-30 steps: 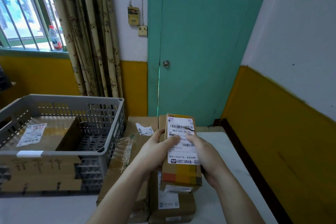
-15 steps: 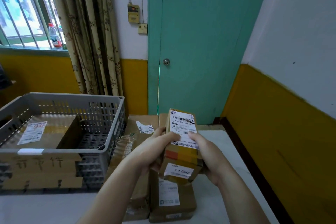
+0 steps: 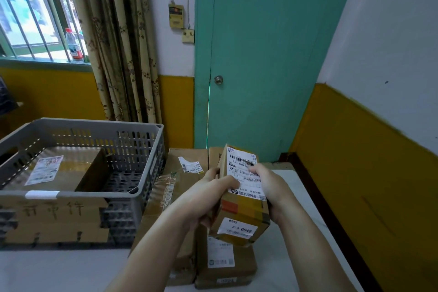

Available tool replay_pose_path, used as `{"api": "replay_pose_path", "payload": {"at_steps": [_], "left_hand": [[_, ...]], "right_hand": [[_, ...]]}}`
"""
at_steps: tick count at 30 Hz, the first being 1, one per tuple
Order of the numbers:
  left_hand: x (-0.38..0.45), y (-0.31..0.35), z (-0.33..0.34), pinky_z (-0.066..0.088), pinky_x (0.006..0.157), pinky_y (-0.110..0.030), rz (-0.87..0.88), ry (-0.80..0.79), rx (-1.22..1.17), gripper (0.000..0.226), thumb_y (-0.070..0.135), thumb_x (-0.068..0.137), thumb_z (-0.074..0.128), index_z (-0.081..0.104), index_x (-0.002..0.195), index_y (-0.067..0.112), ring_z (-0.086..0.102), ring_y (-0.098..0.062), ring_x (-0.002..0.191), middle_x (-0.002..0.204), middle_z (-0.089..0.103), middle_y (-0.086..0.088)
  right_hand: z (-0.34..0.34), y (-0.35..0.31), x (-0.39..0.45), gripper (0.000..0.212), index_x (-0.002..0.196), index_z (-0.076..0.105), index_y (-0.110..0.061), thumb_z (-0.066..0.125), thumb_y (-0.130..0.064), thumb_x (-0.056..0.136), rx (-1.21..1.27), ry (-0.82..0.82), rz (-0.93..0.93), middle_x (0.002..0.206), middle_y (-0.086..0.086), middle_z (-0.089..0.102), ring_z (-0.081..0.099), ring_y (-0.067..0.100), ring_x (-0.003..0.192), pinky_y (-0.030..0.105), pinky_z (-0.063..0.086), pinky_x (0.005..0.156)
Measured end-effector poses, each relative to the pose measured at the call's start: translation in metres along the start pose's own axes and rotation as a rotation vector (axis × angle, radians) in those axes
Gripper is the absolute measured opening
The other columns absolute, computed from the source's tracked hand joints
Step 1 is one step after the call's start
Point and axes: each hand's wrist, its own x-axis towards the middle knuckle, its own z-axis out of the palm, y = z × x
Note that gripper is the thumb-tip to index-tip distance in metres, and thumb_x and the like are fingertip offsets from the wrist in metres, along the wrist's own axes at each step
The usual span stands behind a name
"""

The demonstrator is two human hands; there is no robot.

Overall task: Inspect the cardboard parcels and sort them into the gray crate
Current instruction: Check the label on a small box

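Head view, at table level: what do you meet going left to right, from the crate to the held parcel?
gray crate → taped parcel lying beside it → left hand → held parcel → right hand.

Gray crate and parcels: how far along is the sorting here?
Early. One labelled parcel already lies flat in the gray crate. In hand: the left hand and right hand grip a small parcel, label up. Left: several parcels wait on the table.
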Motion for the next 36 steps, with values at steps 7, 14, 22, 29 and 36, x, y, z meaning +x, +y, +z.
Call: {"api": "replay_pose_path", "payload": {"at_steps": [7,14,22,29,36], "left_hand": [[0.001,-0.001,-0.003,0.063,0.068,-0.038,0.018,-0.011,-0.019,0.063,0.052,0.077,0.070,0.046,0.134,0.039,0.080,-0.026,0.087,0.096,0.082,-0.001],[0.005,0.002,-0.006,0.066,0.075,-0.046,0.045,0.109,-0.132,0.051,0.053,0.090,0.070,0.050,0.131,0.031,0.080,-0.027,0.085,0.091,0.081,-0.001],[-0.009,0.003,-0.007,0.062,0.091,-0.050,0.181,-0.134,-0.061,0.094,0.066,0.072,0.079,0.031,0.151,0.048,0.076,-0.023,0.108,0.121,0.076,0.004],[-0.007,0.000,-0.012,0.059,0.099,-0.040,0.397,-0.075,0.117,0.087,0.062,0.079,0.077,0.037,0.153,0.042,0.068,-0.013,0.122,0.141,0.064,0.007],[-0.004,0.002,-0.014,0.062,0.078,-0.024,0.479,0.068,0.061,0.053,0.063,0.085,0.066,0.058,0.132,0.039,0.075,-0.007,0.103,0.113,0.077,0.017]], "right_hand": [[-0.001,0.000,-0.004,0.038,0.104,0.077,-0.014,0.053,-0.044,0.100,-0.045,-0.036,-0.018,0.096,0.012,0.080,0.077,0.033,0.091,0.048,0.056,0.094],[-0.006,0.014,-0.018,0.023,0.116,0.068,-0.043,0.055,-0.050,0.097,-0.104,-0.157,-0.196,0.097,-0.005,0.079,0.077,0.017,0.084,0.035,0.062,0.062],[-0.012,0.011,-0.021,0.027,0.109,0.074,-0.032,0.054,-0.047,0.099,-0.077,-0.104,-0.199,0.092,0.007,0.079,0.078,0.024,0.081,0.045,0.063,0.066],[-0.012,0.010,-0.025,0.047,0.124,0.064,-0.049,0.040,-0.075,0.094,-0.155,-0.170,-0.245,0.104,-0.004,0.079,0.077,0.015,0.092,0.041,0.065,0.073],[-0.018,0.017,-0.027,0.075,0.142,0.032,-0.069,0.058,-0.087,0.073,-0.294,-0.264,-0.521,0.133,-0.028,0.062,0.065,0.001,0.117,0.029,0.061,0.089]]}}
